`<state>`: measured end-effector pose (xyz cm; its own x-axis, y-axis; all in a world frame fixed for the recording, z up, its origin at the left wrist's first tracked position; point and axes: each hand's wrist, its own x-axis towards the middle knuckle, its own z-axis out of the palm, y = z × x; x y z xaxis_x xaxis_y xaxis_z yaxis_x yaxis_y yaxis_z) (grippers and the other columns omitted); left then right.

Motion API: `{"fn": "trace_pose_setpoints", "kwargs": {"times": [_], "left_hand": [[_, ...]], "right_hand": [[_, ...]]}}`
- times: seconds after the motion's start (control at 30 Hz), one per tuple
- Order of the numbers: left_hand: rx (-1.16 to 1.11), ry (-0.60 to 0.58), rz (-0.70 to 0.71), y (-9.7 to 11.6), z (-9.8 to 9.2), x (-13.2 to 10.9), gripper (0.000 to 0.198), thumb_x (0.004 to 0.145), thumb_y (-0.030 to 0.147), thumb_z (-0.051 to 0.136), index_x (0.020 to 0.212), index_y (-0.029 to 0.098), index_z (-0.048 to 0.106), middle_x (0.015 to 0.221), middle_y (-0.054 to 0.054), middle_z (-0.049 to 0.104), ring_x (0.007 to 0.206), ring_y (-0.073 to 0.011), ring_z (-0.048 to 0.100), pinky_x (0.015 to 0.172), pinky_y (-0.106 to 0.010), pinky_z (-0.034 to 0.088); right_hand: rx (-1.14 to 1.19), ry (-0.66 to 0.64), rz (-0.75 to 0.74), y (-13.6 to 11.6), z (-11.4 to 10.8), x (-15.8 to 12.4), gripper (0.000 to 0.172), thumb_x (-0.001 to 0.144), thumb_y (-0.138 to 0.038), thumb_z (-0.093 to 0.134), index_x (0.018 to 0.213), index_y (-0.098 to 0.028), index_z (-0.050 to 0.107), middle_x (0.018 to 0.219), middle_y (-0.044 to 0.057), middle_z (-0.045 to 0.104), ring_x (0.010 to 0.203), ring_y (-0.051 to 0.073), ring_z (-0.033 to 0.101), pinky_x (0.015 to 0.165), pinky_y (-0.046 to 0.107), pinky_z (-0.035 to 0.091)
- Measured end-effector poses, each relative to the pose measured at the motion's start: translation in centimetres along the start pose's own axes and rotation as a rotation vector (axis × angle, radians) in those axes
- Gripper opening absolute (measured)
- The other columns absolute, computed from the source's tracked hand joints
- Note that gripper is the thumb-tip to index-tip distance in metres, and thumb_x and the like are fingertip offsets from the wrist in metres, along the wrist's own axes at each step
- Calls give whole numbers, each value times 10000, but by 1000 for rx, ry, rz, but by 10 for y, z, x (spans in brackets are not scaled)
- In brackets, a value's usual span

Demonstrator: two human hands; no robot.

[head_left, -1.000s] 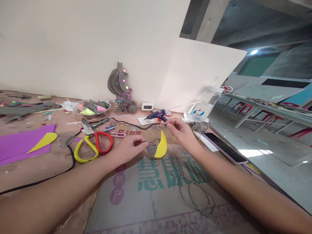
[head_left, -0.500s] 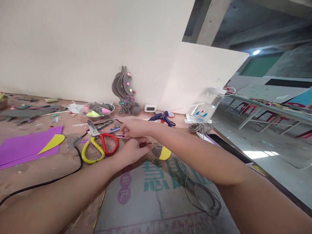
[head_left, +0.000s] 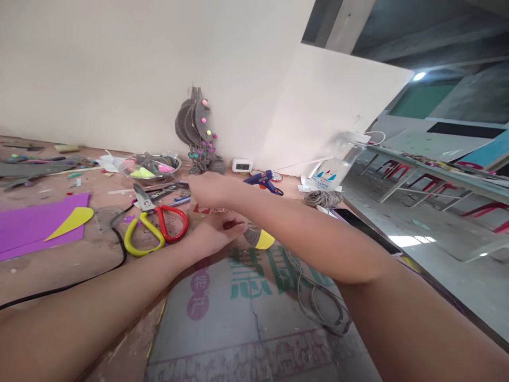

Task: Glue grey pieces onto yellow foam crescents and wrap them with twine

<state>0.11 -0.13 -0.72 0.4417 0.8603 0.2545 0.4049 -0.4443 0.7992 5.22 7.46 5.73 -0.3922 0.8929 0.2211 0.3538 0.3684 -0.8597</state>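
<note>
Above the printed sheet (head_left: 214, 329), the left hand (head_left: 217, 233) pinches the gray, wrapped end of a yellow piece (head_left: 265, 240). The right hand (head_left: 209, 192) is just past the left one; I can't tell if its fingers are apart or together. Loose gray string (head_left: 339, 323) lies on the sheet.

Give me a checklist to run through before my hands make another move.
1. Left hand pinching the grey end of the yellow-and-grey piece: ok.
2. Right hand holding something: cannot tell; its fingers are hidden.
3. Arms uncrossed: not ok; the right forearm reaches across in front of the person, beyond the left hand.
4. Scissors set down: ok, lying left of the hands.
5. Glue gun out of the hands: ok, on the table.
6. Glue gun cold: cannot tell.
</note>
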Motion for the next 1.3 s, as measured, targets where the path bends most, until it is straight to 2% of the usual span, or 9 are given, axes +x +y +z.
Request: {"fn": "trace_pose_setpoints", "kwargs": {"times": [0.1,0.17,0.3,0.4,0.47,0.63,0.9,1.07,1.3], "left_hand": [[-56,-37,-24,0,-1,-1,278,795,391,475,646,178,574,574,29,493,571,-123,443,544,-252,332],[-134,-50,-49,1,-3,-2,294,800,423,467,678,177,571,608,26,501,602,-126,453,573,-247,352],[-205,-39,-54,7,-8,-4,316,810,443,458,664,172,534,634,22,506,637,-126,470,604,-234,370],[-160,16,-77,11,-9,-4,314,816,425,459,644,173,534,627,23,509,628,-123,468,584,-228,354],[-143,41,-112,12,-9,-3,301,817,423,463,662,178,543,641,25,523,639,-125,477,589,-225,354],[-106,43,-150,11,-7,-3,305,830,438,451,695,183,549,654,30,517,624,-113,467,565,-215,341],[-6,-69,-135,11,-4,-5,317,799,471,491,690,185,572,656,23,557,643,-130,500,570,-221,366],[-6,-62,-193,12,-2,-6,291,749,471,552,699,184,565,636,31,550,588,-118,483,522,-215,355],[21,-71,-141,16,-6,-6,313,799,460,485,666,180,532,621,40,492,599,-106,454,538,-208,348]], "right_hand": [[-505,-65,-183,-21,-30,-36,207,685,-26,551,635,-208,466,493,-34,373,541,136,458,544,248,293],[-671,-36,-251,-29,-51,-68,144,769,-63,466,745,-205,476,546,-33,400,502,108,386,521,245,251],[-486,62,-206,-14,-83,-129,58,828,-265,509,858,-216,510,598,-32,438,535,107,389,519,235,264],[-219,317,-78,17,-97,-155,181,783,-368,579,782,-211,490,606,-34,411,528,99,368,503,233,279],[-84,382,18,41,-102,-161,253,772,-423,582,734,-207,456,550,-52,364,480,88,326,461,231,251],[75,278,254,73,-100,-160,395,762,-526,554,621,-198,387,439,-63,365,390,71,305,391,232,207],[129,277,299,65,-95,-163,434,740,-488,597,535,-198,347,398,-60,386,350,55,305,361,222,226],[140,244,335,67,-93,-162,417,737,-502,595,559,-196,373,392,-63,392,329,53,309,337,211,207],[147,202,341,72,-94,-161,415,747,-520,576,585,-187,388,408,-67,399,332,47,313,335,200,212]]}}
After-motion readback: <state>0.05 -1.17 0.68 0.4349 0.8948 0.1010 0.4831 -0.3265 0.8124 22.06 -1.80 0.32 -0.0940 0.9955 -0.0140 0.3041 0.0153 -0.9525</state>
